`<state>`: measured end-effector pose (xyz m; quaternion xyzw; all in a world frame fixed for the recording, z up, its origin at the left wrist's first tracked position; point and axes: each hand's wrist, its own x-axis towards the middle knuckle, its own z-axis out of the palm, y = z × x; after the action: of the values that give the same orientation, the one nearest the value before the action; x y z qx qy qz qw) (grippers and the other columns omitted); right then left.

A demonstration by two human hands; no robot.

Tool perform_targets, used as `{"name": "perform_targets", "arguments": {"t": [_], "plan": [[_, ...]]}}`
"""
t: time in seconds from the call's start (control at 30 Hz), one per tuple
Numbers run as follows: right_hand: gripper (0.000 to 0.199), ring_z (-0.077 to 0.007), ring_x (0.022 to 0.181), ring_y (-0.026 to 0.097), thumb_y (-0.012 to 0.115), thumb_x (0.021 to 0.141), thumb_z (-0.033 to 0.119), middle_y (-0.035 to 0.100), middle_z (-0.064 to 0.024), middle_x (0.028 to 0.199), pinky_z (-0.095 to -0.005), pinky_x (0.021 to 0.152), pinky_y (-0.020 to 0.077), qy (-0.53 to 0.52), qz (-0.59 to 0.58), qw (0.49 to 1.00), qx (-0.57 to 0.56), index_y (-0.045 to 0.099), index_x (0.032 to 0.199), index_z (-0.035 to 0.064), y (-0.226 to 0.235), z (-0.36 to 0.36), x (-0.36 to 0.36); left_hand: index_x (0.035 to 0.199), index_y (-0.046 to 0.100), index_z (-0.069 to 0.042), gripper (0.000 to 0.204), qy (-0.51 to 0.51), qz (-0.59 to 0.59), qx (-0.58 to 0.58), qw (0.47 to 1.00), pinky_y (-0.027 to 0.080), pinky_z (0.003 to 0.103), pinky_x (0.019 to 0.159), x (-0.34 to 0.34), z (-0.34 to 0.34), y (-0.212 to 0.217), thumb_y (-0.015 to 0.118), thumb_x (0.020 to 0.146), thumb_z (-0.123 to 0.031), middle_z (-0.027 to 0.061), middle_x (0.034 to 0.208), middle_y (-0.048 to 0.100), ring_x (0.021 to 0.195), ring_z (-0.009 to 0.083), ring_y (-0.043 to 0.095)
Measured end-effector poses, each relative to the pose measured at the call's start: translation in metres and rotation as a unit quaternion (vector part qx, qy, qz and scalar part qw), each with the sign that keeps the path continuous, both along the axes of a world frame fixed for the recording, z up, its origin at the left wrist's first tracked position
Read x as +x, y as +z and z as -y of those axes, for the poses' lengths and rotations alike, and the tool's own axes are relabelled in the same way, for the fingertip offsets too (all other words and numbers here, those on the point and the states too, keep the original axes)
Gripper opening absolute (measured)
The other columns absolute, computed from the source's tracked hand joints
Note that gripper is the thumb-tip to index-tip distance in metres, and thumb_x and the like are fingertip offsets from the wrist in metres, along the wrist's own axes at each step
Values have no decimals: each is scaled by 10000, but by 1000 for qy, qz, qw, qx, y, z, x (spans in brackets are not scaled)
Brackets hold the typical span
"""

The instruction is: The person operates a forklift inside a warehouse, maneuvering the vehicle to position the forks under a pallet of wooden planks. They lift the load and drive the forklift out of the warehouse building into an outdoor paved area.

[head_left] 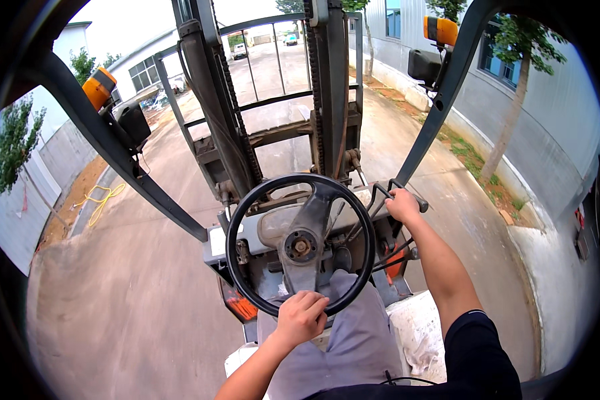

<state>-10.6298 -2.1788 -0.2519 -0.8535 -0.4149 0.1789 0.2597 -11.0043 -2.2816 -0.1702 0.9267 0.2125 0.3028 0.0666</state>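
I sit in a forklift and look down at its black steering wheel (243,220). My left hand (301,317) grips the wheel's near rim at the bottom. My right hand (403,205) is closed on a black control lever (421,203) to the right of the wheel, with the arm stretched forward. Behind the wheel rises the dark mast (330,87) with its chains. My grey trouser leg (353,340) shows below the wheel.
Concrete pavement (127,293) surrounds the machine. Cab pillars (107,150) slant up on both sides, each with an orange lamp (99,87). A grey building wall and a tree trunk (507,133) line the right side. A yellow hose (103,199) lies at the left.
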Motion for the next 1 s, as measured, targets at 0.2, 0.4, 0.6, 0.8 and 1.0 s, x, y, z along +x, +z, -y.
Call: {"name": "perform_targets", "arguments": {"t": [0.2,0.4,0.6,0.8,1.0], "plan": [[378,-326,1061,658,645,816,287,703,-162,1106,-427,927,520,-13,1,1000,22,712,1151,125,-15,-31,19,886,667,-51,254,-5,1,-1,1000,530,331,662,18,-31,-12,679,635,-17,48,870,643,779,230,628],[380,-327,1063,658,658,812,288,702,-165,1107,-426,928,519,0,1,1000,26,714,1148,122,-26,-63,49,884,660,-53,251,12,13,5,1000,528,332,662,47,-59,-26,677,636,-19,49,866,639,771,233,623],[373,-331,1061,657,662,814,287,701,-171,1105,-426,919,518,-1,9,999,31,718,1139,112,-41,-92,74,890,661,-53,262,10,22,6,1000,526,334,658,67,-88,-41,677,631,-20,50,871,641,770,233,623],[372,-327,1056,658,670,814,291,700,-175,1103,-424,920,518,-1,13,999,47,720,1133,106,-58,-122,90,883,668,-50,266,16,28,6,999,521,330,632,82,-115,-49,667,622,-4,49,863,656,752,233,632],[375,-337,1067,652,674,812,293,698,-178,1108,-430,935,513,-1,28,998,51,719,1132,101,-69,-155,107,881,664,-51,265,27,44,12,999,522,330,642,97,-148,-64,666,620,-5,47,851,647,751,232,627]]}}
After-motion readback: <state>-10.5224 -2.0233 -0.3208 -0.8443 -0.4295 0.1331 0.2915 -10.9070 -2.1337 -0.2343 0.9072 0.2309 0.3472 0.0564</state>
